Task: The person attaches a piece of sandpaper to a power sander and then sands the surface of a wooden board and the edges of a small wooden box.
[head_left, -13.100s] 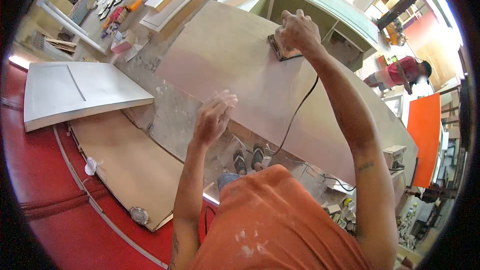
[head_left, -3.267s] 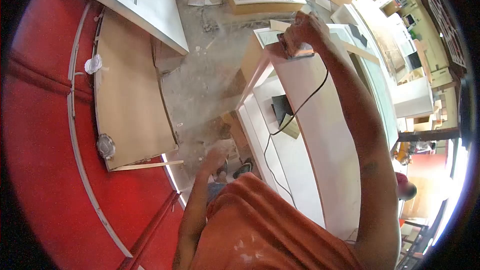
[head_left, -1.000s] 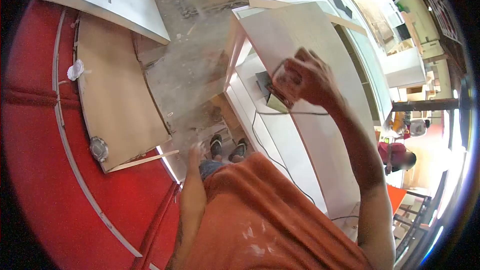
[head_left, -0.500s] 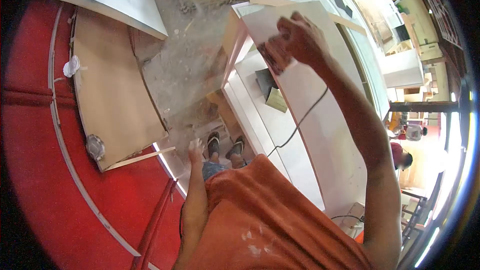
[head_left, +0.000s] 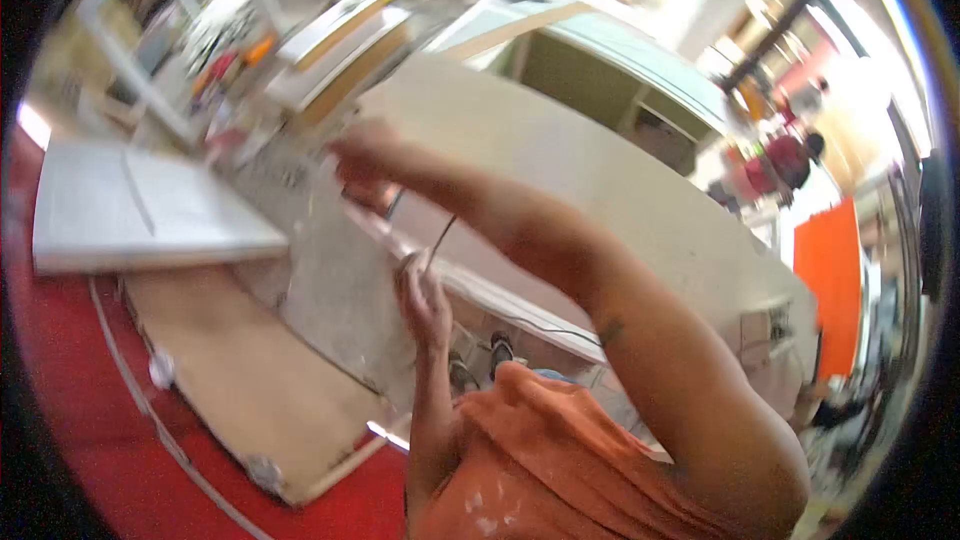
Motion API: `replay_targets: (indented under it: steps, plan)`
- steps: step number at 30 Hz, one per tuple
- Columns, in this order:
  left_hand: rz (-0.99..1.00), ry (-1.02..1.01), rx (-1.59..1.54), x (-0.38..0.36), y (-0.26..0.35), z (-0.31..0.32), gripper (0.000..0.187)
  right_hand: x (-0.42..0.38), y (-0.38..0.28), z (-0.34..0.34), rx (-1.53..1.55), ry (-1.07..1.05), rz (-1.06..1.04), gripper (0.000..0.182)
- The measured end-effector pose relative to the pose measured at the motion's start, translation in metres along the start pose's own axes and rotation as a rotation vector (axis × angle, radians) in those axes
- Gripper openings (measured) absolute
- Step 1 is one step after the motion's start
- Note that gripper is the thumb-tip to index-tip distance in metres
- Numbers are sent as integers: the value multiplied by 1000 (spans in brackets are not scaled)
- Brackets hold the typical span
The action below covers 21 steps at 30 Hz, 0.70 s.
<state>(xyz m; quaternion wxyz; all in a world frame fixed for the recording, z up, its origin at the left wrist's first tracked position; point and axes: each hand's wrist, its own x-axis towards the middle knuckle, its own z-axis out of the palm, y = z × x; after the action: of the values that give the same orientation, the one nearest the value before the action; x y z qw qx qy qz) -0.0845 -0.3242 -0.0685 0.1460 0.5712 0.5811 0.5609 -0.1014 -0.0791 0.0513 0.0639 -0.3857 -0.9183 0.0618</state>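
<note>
Starting at the left: white panel (head_left: 140, 215) lies flat on the red floor (head_left: 70, 410), a bare plywood sheet (head_left: 250, 390) just beside it. Dusty concrete floor (head_left: 340, 280) between these and the work. Frame heavily motion-blurred. Right hand (head_left: 365, 165) reaches across to the left end of the long pale board (head_left: 600, 190), fingers clamped on a sander (head_left: 375, 195), which is blurred. Left hand (head_left: 425, 295) sits below, by the power cord (head_left: 440, 235); finger state cannot be told. Orange panel (head_left: 830, 260) stands far right.
</note>
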Motion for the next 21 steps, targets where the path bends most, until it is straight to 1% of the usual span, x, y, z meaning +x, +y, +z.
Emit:
replay_targets:
  steps: [1, 2, 3, 5, 7, 8, 11, 12, 14, 15, 17, 18, 19, 21]
  plan:
    - [32, -58, 118, 0, 5, 0, 26, -27, -14, -31, -22, -130, 48, 33]
    - [131, -32, 157, -6, 8, 6, 25, -39, -13, -29, 9, -157, 66, 37]
    - [148, -65, 143, -11, 14, 8, 24, -49, -8, -27, 42, -186, 74, 42]
    - [204, -51, 104, -22, 20, 13, 24, -96, -4, -39, 76, -31, 41, 43]
    - [156, 26, 53, -36, 20, 19, 24, -125, 2, -39, 64, -12, 27, 42]
    - [155, 80, 48, -29, 19, 13, 25, -129, -1, -38, 48, 44, 4, 41]
    - [-95, 92, -34, -3, 32, 0, 47, -147, -10, -38, 18, 81, 20, 38]
    - [-81, 85, -39, 3, 39, 2, 47, -158, -8, -36, 13, 93, 31, 38]
    - [-96, -39, -149, 14, 53, 4, 67, -179, -7, -41, 97, 59, 88, 39]
    - [-75, -51, -156, 13, 61, 10, 67, -195, -1, -45, 90, 77, 103, 39]
    - [7, -187, -226, 14, 67, 12, 78, -211, 4, -47, 156, 113, 243, 43]
    - [11, -217, -208, 13, 69, 14, 90, -216, 6, -47, 157, 122, 251, 43]
    - [18, -226, -209, 15, 71, 17, 90, -221, 7, -47, 141, 125, 272, 45]
    - [92, -257, -105, 21, 78, 26, 99, -229, 9, -50, 123, 130, 299, 46]
